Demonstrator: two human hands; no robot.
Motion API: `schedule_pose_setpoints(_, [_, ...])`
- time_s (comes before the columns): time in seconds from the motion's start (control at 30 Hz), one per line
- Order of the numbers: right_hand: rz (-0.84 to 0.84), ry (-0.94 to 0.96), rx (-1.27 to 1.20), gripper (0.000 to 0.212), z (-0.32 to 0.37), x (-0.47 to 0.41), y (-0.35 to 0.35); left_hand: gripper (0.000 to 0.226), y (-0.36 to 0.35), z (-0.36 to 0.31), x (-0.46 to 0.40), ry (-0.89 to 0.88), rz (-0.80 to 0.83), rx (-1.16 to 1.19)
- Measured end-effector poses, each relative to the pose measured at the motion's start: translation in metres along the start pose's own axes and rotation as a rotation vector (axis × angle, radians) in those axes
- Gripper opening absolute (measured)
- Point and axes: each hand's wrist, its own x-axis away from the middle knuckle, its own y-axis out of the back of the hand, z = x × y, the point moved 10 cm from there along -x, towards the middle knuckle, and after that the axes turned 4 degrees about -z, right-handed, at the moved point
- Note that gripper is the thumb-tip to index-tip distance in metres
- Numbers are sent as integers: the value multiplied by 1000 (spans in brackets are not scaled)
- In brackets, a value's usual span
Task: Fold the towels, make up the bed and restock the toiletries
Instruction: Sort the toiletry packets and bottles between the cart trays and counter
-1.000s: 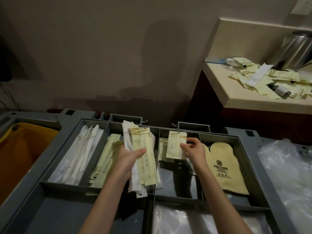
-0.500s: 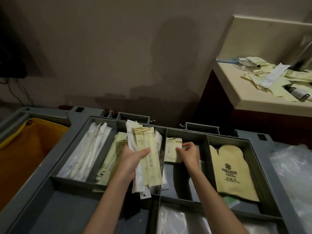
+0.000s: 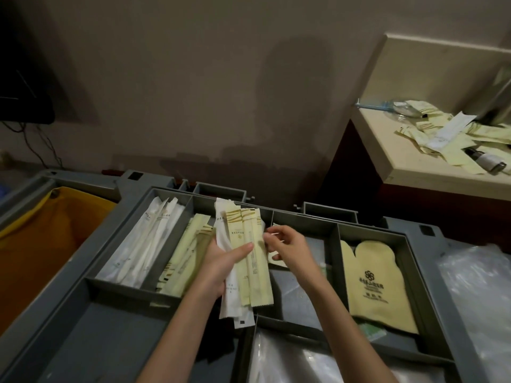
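Note:
My left hand (image 3: 221,262) grips a fanned bundle of long toiletry sachets (image 3: 250,261), white and pale yellow, upright over the grey cart tray (image 3: 336,246). My right hand (image 3: 289,248) is right beside the bundle's right edge. Its curled fingers pinch a small pale yellow packet (image 3: 276,258), which is mostly hidden behind the hand. The tray's left compartment holds long white packets (image 3: 146,244). The one beside it holds pale yellow sachets (image 3: 185,261). Yellow mitts (image 3: 378,280) lie in the right compartment.
A yellow bag (image 3: 41,244) hangs in the cart on the left. A beige counter (image 3: 387,150) at upper right carries scattered sachets (image 3: 442,134) and a small bottle (image 3: 484,161). Clear plastic bags (image 3: 475,286) lie on the right and at the bottom.
My right hand has carried the small packet left, out of the middle compartment, up to the bundle in my left hand. The view has shifted slightly left.

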Motion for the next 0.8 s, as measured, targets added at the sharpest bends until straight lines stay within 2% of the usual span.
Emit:
schedule_pose_setpoints(0.07, [95,-27,-3,25,4,7,-18,38,1,0,3,-5,4,-5])
schedule_pose_setpoints(0.17, [133,-71,-53,18,6,14,-32,41,11,0,7,12,20,22])
schedule_pose_setpoints(0.37, [53,-122,-29,21,15,16,-56,24,44,-7,1,27,116,50])
schedule_pose_setpoints(0.6, [-79,-138,-73,12,25,10,-82,34,131,-27,-27,19,50,51])
schedule_pose_setpoints(0.67, [-111,-173,-107,14,22,3,-91,34,154,-35,-36,7,49,32])
schedule_pose_setpoints(0.8, [-151,-192,-7,30,18,-9,-120,38,177,-44,-49,-14,73,45])
